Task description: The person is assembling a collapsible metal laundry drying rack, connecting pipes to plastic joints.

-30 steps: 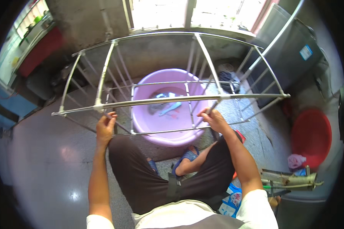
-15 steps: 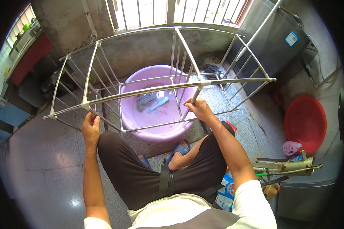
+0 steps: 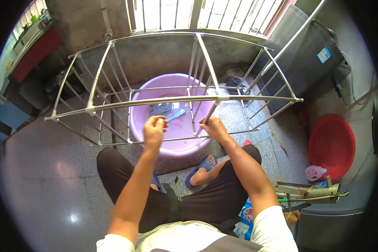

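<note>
Rack [image 3: 155, 101] of thin, silvery metal tubes, joined by pale connectors [image 3: 223, 97], is shown in the head view as a long, open skeleton divided by crosswise bars. It is set in front of the person, and a large lilac basin [image 3: 180, 151] is seen beyond and through its lower part. Dull, brownish patches can be made out along some tubes. One short tube of the rack is grasped by the right hand [image 3: 214, 128], with its fingers wrapped around it; the right forearm [image 3: 250, 170] is slanted up and inward. The left hand [image 3: 153, 131] is raised before the basin, its fingers loosely curled; whether anything is pinched there cannot be told. The left forearm [image 3: 132, 195] is angled inward across the left thigh [image 3: 115, 176].
</note>
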